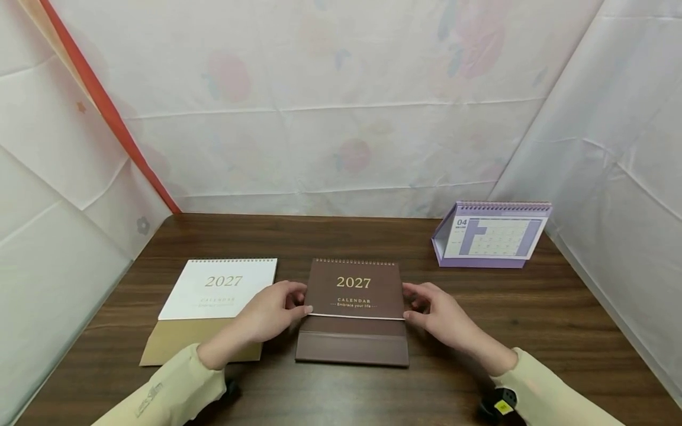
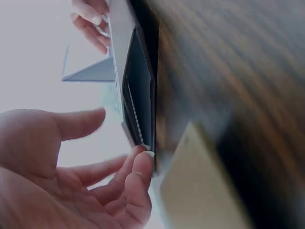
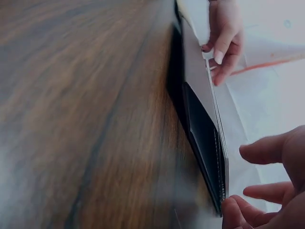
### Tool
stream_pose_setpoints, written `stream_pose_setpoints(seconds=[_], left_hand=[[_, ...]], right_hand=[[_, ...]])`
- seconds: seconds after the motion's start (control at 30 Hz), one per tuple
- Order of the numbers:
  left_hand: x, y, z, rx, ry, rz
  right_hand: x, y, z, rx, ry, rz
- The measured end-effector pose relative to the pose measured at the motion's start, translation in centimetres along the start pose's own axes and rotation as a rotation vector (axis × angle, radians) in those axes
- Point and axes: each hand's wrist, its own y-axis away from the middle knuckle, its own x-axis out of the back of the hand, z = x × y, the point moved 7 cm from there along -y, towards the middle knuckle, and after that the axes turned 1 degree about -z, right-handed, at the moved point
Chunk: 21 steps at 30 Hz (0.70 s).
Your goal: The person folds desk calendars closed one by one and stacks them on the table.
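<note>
A brown 2027 desk calendar (image 1: 354,289) stands at a low tilt in the middle of the table, its spiral binding at the far end. At its left side is my left hand (image 1: 274,310); in the left wrist view its fingertips (image 2: 143,155) touch the calendar's edge near the binding, while the thumb stays apart from the cover. Opposite, my right hand (image 1: 442,313) has loosely bent fingers. Its fingertips (image 3: 231,210) touch the right edge near the binding, with the thumb off the cover. Both wrist views show the hollow side of the brown stand.
A white 2027 calendar (image 1: 218,287) on a gold base (image 1: 199,337) lies left, partly behind my left forearm. At the back right stands a purple calendar (image 1: 492,236) showing 04. Pale curtains (image 1: 319,148) enclose the wooden table (image 1: 330,236) at the back and sides.
</note>
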Motion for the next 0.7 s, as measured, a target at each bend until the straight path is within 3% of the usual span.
stream_pose_setpoints(seconds=[0.13,0.3,0.4,0.7], left_hand=[[0.2,0.8,1.3,-0.102,-0.156,0.037],[-0.5,1.9,3.1,-0.295,-0.332,0.064],[-1.2,2.6,3.6,-0.378,-0.391,0.024],[-2.6,3.6,3.3,-0.502,-0.539,-0.118]], right_hand=[[0.0,0.9,-1.4,0.134,0.175,0.022],[-0.9,1.8,-2.6,0.244,0.317,-0.019],[-1.4,2.2,-2.9,0.276,0.349,-0.07],[-3.0,3.3,-3.8,0.379,0.414,-0.235]])
